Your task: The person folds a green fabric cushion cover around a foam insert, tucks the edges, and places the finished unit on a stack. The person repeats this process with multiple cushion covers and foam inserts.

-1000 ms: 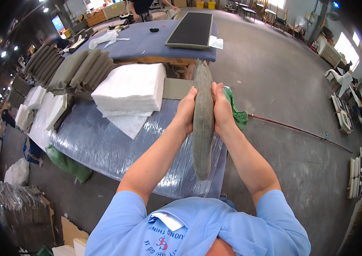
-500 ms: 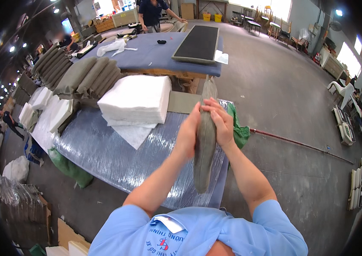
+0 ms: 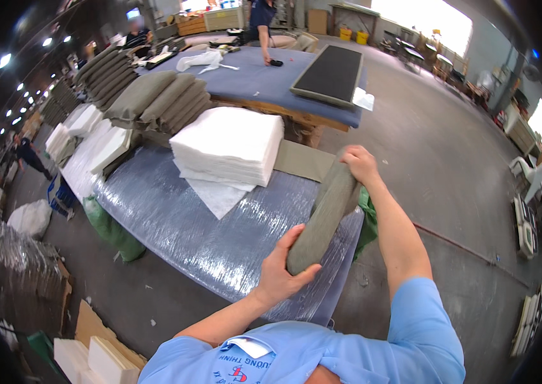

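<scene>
A grey-green fabric cushion [image 3: 323, 221] is held edge-on over the plastic-covered table [image 3: 175, 214], slanting from far right to near left. My right hand [image 3: 360, 165] is closed on its far end, where a flap of cloth hangs beside it. My left hand [image 3: 287, 265] cups the near end, thumb on one side and fingers on the other. Left of the cushion stands a thick stack of white wadding sheets [image 3: 229, 144], one sheet hanging askew beneath it. A flat grey-green piece [image 3: 306, 160] lies between the stack and my right hand.
Piled grey-green cushions [image 3: 156, 102] stand beyond the wadding. The farther blue-topped table [image 3: 251, 77] bears a black-topped panel [image 3: 331, 73]; a co-worker's hand [image 3: 266, 56] touches a small black object there. Green bags [image 3: 111, 230] hang by the near table, and a thin pole [image 3: 463, 243] lies on the floor.
Both hands were together around the cushion's upper part. Now my left hand has slid to its near end, my right to its far end, and the cushion has tilted. The co-worker reached down.
</scene>
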Available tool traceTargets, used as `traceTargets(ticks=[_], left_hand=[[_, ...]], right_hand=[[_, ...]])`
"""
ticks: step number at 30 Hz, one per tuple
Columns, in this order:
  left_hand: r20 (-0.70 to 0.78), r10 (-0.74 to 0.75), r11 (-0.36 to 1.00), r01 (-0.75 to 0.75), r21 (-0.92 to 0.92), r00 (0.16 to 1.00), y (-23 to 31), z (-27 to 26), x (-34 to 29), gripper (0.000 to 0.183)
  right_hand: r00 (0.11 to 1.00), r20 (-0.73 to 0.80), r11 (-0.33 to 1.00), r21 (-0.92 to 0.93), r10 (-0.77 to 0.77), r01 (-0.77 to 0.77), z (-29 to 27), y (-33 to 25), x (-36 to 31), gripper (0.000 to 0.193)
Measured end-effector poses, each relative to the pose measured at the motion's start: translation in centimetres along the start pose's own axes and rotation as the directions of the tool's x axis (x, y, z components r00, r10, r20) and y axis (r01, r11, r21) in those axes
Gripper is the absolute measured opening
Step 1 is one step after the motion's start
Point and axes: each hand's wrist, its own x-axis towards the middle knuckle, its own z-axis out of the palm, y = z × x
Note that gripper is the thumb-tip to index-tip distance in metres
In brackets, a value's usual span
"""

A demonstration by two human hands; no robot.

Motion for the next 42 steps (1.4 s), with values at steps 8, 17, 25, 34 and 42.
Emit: traceTargets(ticks=[8,17,25,34,42], left_hand=[[-0.256,-0.172,0.954,0.226,0.196,0.951,-9.9,-2.1,3.5,0.071],[0.294,0.143,0.689,-0.308,0.656,0.945,4.3,-3.7,9.4,0.07],[0.471,0.094,0.659,-0.409,0.631,0.877,-0.4,-0.7,0.7,0.077],[-0.696,0.129,0.805,0.335,0.489,0.707,-6.5,0.5,-3.5,0.044],[-0.606,-0.705,0.567,-0.22,-0.794,0.368,-11.1,-1.5,-5.3,0.059]], right_hand=[[0.907,-0.259,0.938,-0.014,0.331,-0.346,-3.6,8.2,-1.4,0.041],[0.631,0.458,-0.213,0.879,0.626,-0.426,5.1,11.2,-24.1,0.058],[0.584,0.754,0.074,0.592,0.301,-0.802,8.5,15.9,-34.6,0.053],[0.284,0.951,0.644,0.295,-0.125,-0.706,6.1,0.2,-22.7,0.068],[0.325,0.946,0.771,0.195,0.016,-0.606,12.9,-7.3,-21.4,0.085]])
